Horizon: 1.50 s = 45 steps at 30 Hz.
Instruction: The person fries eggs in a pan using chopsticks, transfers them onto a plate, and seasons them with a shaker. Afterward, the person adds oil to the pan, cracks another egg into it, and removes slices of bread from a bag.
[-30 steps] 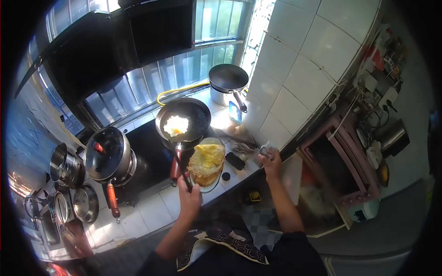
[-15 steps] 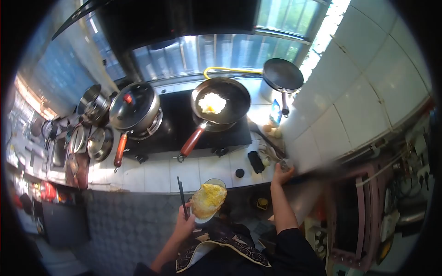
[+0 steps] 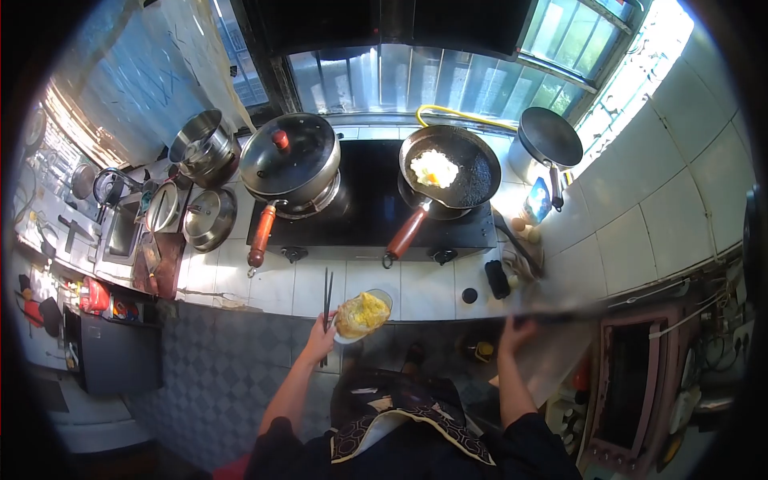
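My left hand (image 3: 320, 342) is closed around the edge of a plate (image 3: 385, 298) and a pair of dark chopsticks (image 3: 328, 292), which point up toward the stove. A browned fried egg (image 3: 362, 315) covers most of the plate. My right hand (image 3: 516, 333) is beside the counter's front edge at the right; its fingers are smeared, and whether it holds anything is unclear. Another egg (image 3: 434, 168), white with an orange yolk patch, lies in an open frying pan (image 3: 472, 180) on the right burner.
A lidded pan (image 3: 292, 164) stands on the left burner of the black stove (image 3: 368, 200). On the counter are a black cap (image 3: 470, 295), a black object (image 3: 497, 279) and a blue packet (image 3: 537, 202). A smaller pan (image 3: 550, 136) rests atop a pot by the tiled wall.
The view has shifted, so the stove appears further right. My right hand has drawn back from the items on the counter's right end. My left hand still holds the plate and chopsticks.
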### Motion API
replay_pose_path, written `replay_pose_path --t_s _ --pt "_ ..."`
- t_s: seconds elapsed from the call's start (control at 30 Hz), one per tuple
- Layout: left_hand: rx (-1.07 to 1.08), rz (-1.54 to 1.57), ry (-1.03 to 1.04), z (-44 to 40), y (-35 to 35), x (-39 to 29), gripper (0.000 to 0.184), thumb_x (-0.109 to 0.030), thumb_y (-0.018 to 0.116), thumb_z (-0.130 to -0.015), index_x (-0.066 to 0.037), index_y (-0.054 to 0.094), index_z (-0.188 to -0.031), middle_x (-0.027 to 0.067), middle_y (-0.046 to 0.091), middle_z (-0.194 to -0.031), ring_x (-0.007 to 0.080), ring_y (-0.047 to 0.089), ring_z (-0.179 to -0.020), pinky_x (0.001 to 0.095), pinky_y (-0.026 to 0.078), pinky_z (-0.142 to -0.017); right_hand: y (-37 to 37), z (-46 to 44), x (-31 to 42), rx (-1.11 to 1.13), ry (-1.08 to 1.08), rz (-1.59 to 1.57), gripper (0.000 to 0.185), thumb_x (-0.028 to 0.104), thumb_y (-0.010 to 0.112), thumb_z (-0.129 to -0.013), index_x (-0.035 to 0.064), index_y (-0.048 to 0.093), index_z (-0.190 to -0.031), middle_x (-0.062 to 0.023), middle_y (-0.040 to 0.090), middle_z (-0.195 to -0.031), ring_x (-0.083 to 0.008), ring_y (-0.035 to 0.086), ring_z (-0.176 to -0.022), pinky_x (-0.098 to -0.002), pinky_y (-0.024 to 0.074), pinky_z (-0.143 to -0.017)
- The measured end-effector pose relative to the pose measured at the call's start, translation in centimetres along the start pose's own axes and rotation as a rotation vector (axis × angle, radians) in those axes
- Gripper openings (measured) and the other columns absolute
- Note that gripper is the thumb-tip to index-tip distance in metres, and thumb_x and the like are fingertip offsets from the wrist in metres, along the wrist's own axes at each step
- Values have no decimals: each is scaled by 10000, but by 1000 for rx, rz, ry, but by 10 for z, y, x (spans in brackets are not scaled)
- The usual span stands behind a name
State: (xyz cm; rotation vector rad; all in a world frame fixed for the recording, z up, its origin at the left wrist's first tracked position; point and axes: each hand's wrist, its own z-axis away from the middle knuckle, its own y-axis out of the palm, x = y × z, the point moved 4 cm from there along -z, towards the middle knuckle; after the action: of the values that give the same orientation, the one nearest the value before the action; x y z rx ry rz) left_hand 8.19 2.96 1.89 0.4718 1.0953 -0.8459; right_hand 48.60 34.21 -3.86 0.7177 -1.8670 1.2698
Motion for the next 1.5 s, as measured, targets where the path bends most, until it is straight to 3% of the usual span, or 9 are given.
replay_pose_path --t_s 0.1,0.27,0.33,1.0,1.2,1.27,1.37,1.43,1.5 --pt "39 -127 87 -37 -27 11 330 -16 434 -810 -38 446 -1140 27 487 -731 101 471 -607 247 410 -571 -24 83 8 227 168 90 599 212 646 -780 -12 324 -1234 -169 432 -1103 -265 466 -989 -359 398 -847" --pt "100 -297 233 -84 -59 19 369 -40 420 -821 -65 428 -1190 14 462 -650 80 423 -471 236 369 -440 -57 207 -40 620 276 352 540 261 623 -795 -10 374 -1191 -119 547 -888 -220 546 -824 -330 440 -728" --pt "86 -391 228 -87 -64 2 346 0 422 -796 -34 463 -1139 162 581 -936 265 577 -912 338 414 -826 -70 251 -63 631 406 315 527 292 611 -804 -15 395 -1173 -116 551 -867 -212 550 -804 -337 443 -713" --pt "-84 -685 523 -59 -79 -29 362 -65 462 -819 -47 471 -1180 219 486 -1056 408 498 -963 442 416 -818 -69 410 86 1026 1381 -315 543 459 289 -935 48 401 -1272 -73 538 -1161 -175 545 -1012 -321 439 -870" --pt "838 -897 321 27 -103 21 538 -443 566 -795 -51 512 -1159 177 583 -1022 302 551 -975 374 423 -840 -97 421 89 1211 1354 -270 435 363 315 -942 56 464 -1212 -46 581 -1080 -143 598 -868 -291 492 -747" --pt "1099 -763 -95 58 -106 9 530 -462 557 -816 -90 515 -1192 123 605 -1006 210 562 -932 328 427 -826 -90 432 40 1177 1361 -317 396 328 345 -933 47 528 -1144 -41 606 -1000 -146 606 -795 -305 500 -693" --pt "1141 -682 -251 54 -124 23 482 -422 559 -832 -119 524 -1205 75 610 -989 136 547 -904 285 420 -820 -82 398 46 1335 1007 223 341 281 431 -884 22 575 -1052 -97 629 -921 -215 625 -753 -358 499 -660" --pt "1164 -632 -177 51 -133 26 449 -397 564 -836 -114 539 -1184 57 608 -987 123 542 -897 276 419 -819 -70 355 98 1479 162 812 293 248 502 -818 28 593 -988 -159 623 -907 -292 619 -779 -407 490 -666" --pt "1189 -569 -81 51 -136 19 362 -315 558 -848 -106 568 -1143 29 610 -971 111 538 -896 269 418 -820 -69 324 146 1009 -22 800 268 227 526 -780 64 595 -982 -172 607 -928 -329 598 -820 -429 480 -683"
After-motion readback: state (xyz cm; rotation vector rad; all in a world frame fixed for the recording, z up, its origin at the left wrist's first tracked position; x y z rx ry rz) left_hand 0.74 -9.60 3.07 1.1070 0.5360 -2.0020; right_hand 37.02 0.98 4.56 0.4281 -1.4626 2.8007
